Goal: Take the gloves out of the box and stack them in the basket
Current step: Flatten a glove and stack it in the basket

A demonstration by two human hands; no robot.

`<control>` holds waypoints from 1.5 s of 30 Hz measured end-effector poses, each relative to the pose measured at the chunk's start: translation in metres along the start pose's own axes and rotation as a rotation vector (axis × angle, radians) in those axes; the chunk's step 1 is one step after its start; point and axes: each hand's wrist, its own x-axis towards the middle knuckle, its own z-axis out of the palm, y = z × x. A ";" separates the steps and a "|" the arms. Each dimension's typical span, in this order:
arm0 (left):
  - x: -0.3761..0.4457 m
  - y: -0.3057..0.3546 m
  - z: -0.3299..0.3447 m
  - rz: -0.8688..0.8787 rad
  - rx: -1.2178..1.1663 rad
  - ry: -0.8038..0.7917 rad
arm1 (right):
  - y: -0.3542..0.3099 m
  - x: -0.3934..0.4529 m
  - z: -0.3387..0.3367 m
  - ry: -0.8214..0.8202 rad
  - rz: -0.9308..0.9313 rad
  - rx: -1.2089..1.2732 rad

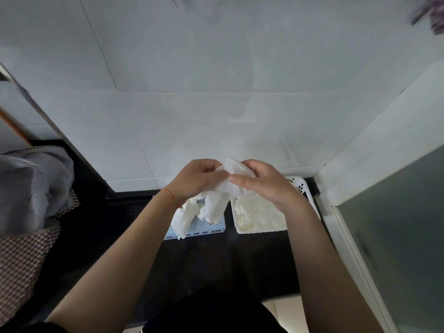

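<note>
A white glove [225, 186] is held up between both hands above the dark counter. My left hand [194, 180] pinches its left side, and my right hand [262, 181] grips its right side; the glove's fingers hang down towards the box. Beneath them lies the light blue glove box [211, 230], with more white gloves [183, 219] spilling out of its opening. To its right stands a white perforated basket [300, 186] that holds a pile of white gloves [257, 212].
A white tiled wall [216, 92] rises right behind the box and basket. A frosted glass panel [396, 224] with a white frame closes the right side. Grey cloth [31, 183] lies over a checked bag [21, 260] at the left.
</note>
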 end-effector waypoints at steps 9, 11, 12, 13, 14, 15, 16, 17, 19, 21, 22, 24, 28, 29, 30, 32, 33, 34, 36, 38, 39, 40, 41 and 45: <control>0.008 -0.018 0.011 -0.063 0.109 -0.020 | 0.009 0.006 -0.001 0.310 -0.110 -0.163; 0.011 -0.022 0.013 -0.072 0.132 -0.036 | 0.013 0.007 -0.004 0.394 -0.135 -0.166; 0.013 -0.025 0.014 -0.080 0.152 -0.044 | 0.016 0.006 -0.007 0.437 -0.144 -0.169; 0.014 -0.027 0.016 -0.092 0.166 -0.053 | 0.017 0.005 -0.009 0.474 -0.147 -0.167; 0.016 -0.031 0.017 -0.098 0.177 -0.061 | 0.019 0.005 -0.011 0.501 -0.140 -0.155; 0.017 -0.033 0.019 -0.109 0.185 -0.060 | 0.022 0.004 -0.014 0.519 -0.124 -0.144; 0.019 -0.036 0.020 -0.127 0.194 -0.048 | 0.024 0.004 -0.018 0.526 -0.100 -0.138; 0.021 -0.038 0.021 -0.148 0.202 -0.026 | 0.027 0.004 -0.021 0.522 -0.073 -0.134; 0.024 -0.040 0.021 -0.174 0.179 -0.005 | 0.031 0.005 -0.026 0.497 -0.018 -0.104; 0.028 -0.039 0.020 -0.149 0.102 -0.021 | 0.038 0.007 -0.032 0.482 0.055 -0.051; 0.032 -0.037 0.021 -0.133 0.061 -0.028 | 0.042 0.008 -0.036 0.482 0.101 -0.023; 0.039 -0.034 0.022 -0.125 -0.036 -0.012 | 0.050 0.009 -0.041 0.481 0.188 0.044; 0.071 -0.043 0.042 -0.148 0.005 0.004 | 0.078 0.013 -0.061 0.521 0.328 0.143; 0.081 -0.051 0.048 -0.177 0.076 -0.007 | 0.089 0.015 -0.065 0.519 0.363 0.117; 0.091 -0.061 0.056 -0.203 0.164 -0.030 | 0.103 0.018 -0.069 0.503 0.401 0.075; 0.108 -0.079 0.072 -0.238 0.333 -0.068 | 0.132 0.022 -0.073 0.463 0.459 0.009; 0.117 -0.086 0.081 -0.241 0.388 -0.071 | 0.147 0.024 -0.076 0.451 0.477 -0.011; 0.125 -0.089 0.089 -0.240 0.430 -0.057 | 0.159 0.026 -0.080 0.438 0.496 -0.036; 0.137 -0.092 0.101 -0.234 0.488 -0.005 | 0.179 0.031 -0.086 0.416 0.513 -0.066; 0.146 -0.092 0.111 -0.240 0.520 0.043 | 0.192 0.035 -0.093 0.427 0.499 -0.093; 0.153 -0.093 0.118 -0.247 0.544 0.059 | 0.199 0.037 -0.100 0.434 0.490 -0.115; 0.156 -0.093 0.122 -0.256 0.584 0.072 | 0.203 0.038 -0.103 0.440 0.482 -0.146; 0.158 -0.095 0.126 -0.253 0.646 0.091 | 0.207 0.039 -0.107 0.446 0.470 -0.180; 0.154 -0.110 0.147 0.140 0.980 0.285 | 0.223 0.041 -0.116 0.467 0.395 -0.312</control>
